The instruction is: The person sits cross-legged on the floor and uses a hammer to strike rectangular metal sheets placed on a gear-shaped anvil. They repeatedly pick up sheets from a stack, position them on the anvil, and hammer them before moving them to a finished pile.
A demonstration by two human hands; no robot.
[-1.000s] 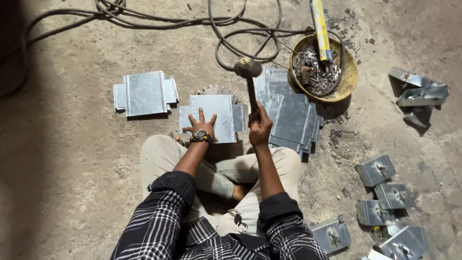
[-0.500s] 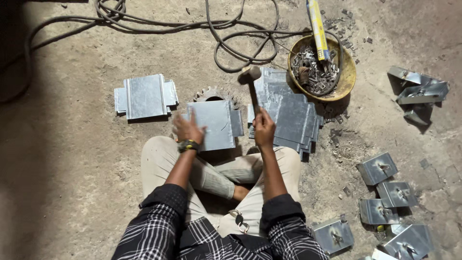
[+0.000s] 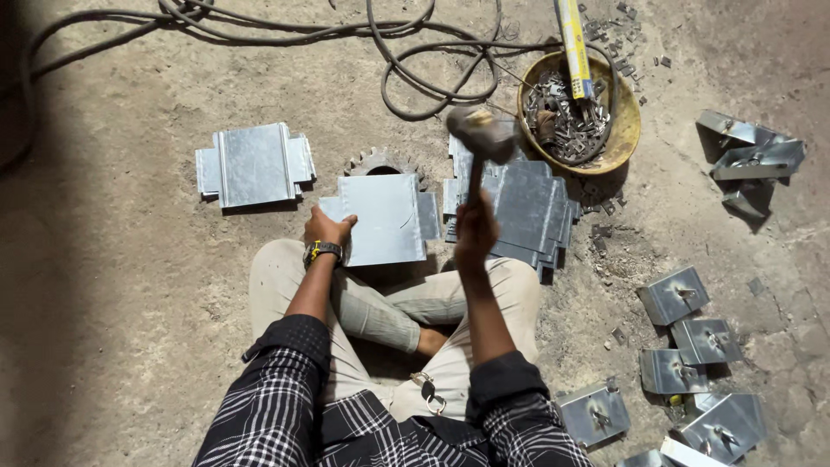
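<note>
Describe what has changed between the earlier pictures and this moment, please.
The right hand has lifted the hammer; its head is now raised and blurred. The left hand slid from the top of the metal sheet to its left edge and holds it there on the toothed gear. The sheet stacks, the bowl of metal pieces and the cables stayed put.

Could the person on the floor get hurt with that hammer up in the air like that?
Maybe. The left hand grips the edge of the flat grey metal sheet while the right hand holds the wooden-handled hammer raised, so a stray blow could catch fingers. The sheet lies on a toothed metal gear and might tip or slide. Its thin edges may also cut bare skin.
</note>
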